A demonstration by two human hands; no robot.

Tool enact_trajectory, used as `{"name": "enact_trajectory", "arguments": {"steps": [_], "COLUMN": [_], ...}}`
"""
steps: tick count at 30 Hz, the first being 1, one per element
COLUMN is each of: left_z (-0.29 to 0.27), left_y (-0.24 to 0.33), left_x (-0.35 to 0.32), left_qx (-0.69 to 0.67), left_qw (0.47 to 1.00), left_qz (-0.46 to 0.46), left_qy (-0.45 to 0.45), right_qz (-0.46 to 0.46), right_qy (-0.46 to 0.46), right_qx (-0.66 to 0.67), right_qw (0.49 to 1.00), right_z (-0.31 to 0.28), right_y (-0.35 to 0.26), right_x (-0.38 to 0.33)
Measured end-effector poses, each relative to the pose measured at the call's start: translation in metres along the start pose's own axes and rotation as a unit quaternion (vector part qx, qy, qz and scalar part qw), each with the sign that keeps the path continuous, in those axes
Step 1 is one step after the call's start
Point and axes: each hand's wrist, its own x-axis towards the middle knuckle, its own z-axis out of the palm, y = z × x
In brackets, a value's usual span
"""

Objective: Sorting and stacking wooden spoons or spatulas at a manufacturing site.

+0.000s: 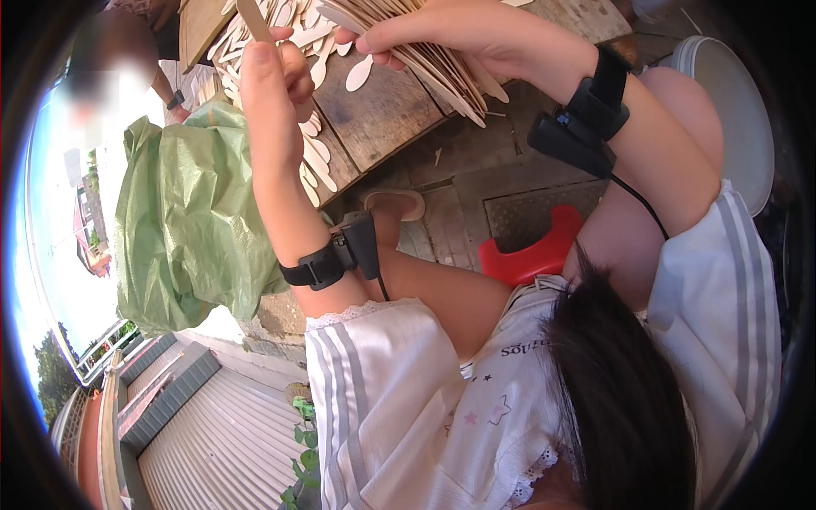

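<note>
My left hand [279, 75] is closed, its thumb pressed along a flat wooden spoon [253, 17] whose upper end runs out of the picture's top. To the right, my right hand [416, 38] grips a thick, fanned bundle of wooden spoons [433, 76], held at a slant above the table's near edge. Between and behind the hands, a heap of loose wooden spoons [285, 19] spreads over the worn wooden table [370, 123]. One single spoon [359, 74] lies apart on the boards. Several more spoons [314, 157] lie beside my left wrist.
A green woven sack [183, 212] stands at the left, against the table. Another person's wristwatched arm [166, 89] is beyond it. A red plastic stool [535, 251] sits between my legs; a pale round tub [735, 119] is at the right. Each of my forearms wears a strapped black device.
</note>
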Motion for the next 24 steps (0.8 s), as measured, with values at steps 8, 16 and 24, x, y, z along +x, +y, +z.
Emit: {"name": "enact_trajectory", "arguments": {"steps": [8, 16, 24], "left_z": [0.044, 0.071, 0.055], "left_y": [0.009, -0.004, -0.006], "left_x": [-0.021, -0.038, -0.033], "left_qx": [0.397, 0.353, 0.331], "left_qw": [0.851, 0.783, 0.818], "left_qz": [0.341, 0.504, 0.471], "left_qy": [-0.032, -0.090, 0.001], "right_qz": [0.048, 0.185, 0.109], "right_qy": [0.089, -0.092, -0.071], "right_qx": [0.259, 0.322, 0.291], "right_qw": [0.961, 0.924, 0.948], "right_z": [-0.032, 0.008, 0.033], "right_y": [0.004, 0.026, -0.002], "right_x": [0.009, -0.020, -0.042]}}
